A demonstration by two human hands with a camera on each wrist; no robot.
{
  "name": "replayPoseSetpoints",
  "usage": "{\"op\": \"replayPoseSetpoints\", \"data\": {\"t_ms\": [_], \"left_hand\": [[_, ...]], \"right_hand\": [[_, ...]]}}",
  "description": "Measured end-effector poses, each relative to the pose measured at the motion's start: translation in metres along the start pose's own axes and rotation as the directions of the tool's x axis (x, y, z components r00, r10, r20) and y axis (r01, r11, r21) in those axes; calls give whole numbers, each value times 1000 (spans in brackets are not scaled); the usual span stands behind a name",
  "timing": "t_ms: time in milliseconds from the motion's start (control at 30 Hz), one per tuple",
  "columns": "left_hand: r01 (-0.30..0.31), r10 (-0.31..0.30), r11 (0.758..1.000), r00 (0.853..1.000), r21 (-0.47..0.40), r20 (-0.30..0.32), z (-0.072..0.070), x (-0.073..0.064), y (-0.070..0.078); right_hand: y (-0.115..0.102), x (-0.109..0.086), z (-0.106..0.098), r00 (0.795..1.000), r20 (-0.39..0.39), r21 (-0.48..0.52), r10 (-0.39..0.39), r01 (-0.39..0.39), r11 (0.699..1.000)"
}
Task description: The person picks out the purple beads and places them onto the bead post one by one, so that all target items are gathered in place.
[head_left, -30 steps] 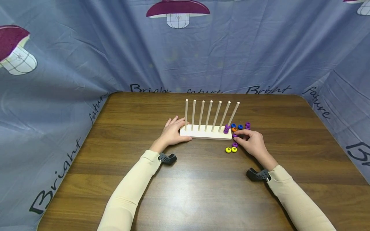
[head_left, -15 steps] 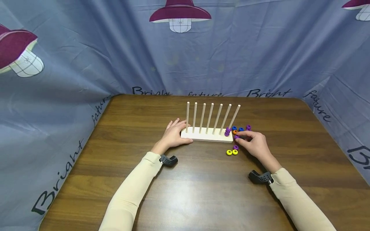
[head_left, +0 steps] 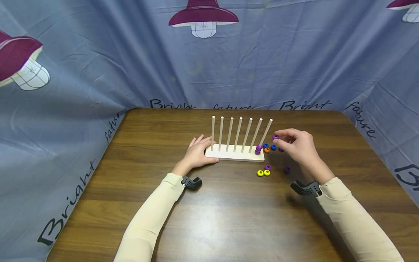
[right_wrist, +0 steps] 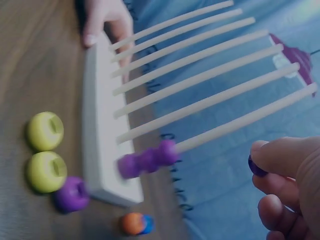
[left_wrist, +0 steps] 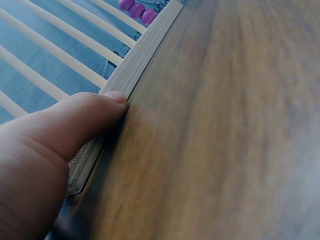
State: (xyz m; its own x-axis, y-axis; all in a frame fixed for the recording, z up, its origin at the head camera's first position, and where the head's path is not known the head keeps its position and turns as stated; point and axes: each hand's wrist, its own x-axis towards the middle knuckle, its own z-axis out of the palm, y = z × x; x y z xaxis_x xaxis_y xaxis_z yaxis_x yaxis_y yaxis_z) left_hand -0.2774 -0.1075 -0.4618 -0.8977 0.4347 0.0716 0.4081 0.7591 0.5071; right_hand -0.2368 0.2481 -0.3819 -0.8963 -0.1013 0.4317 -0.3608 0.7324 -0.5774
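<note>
Beside slim wooden rods — right hand pinching a round bead.

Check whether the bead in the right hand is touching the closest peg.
Apart. The right wrist view shows a plain gap, with blue curtain visible between the held bead and that peg.

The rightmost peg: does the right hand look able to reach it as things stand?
Probably yes: the right hand, pinching a purple bead, is close beside the rightmost peg, whose upper part is bare, with nothing visible in between.
</note>
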Motion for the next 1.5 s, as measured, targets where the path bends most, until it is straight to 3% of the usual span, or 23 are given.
{"op": "replayPoseSetpoints", "data": {"t_ms": [600, 1000, 1500], "left_hand": [[-5, 5, 1000, 1000, -7, -6, -1, -1, 1], [-1, 1, 1000, 1000, -8, -3, -1, -2, 0], [-4, 4, 1000, 1000, -11, -9, 0, -1, -1]], "right_hand": [[-40, 37, -35, 998, -56, 69, -15, 18, 997], [-57, 45, -33, 999, -29, 96, -41, 43, 994], [-53, 40, -28, 999, 17, 72, -44, 42, 997]]}}
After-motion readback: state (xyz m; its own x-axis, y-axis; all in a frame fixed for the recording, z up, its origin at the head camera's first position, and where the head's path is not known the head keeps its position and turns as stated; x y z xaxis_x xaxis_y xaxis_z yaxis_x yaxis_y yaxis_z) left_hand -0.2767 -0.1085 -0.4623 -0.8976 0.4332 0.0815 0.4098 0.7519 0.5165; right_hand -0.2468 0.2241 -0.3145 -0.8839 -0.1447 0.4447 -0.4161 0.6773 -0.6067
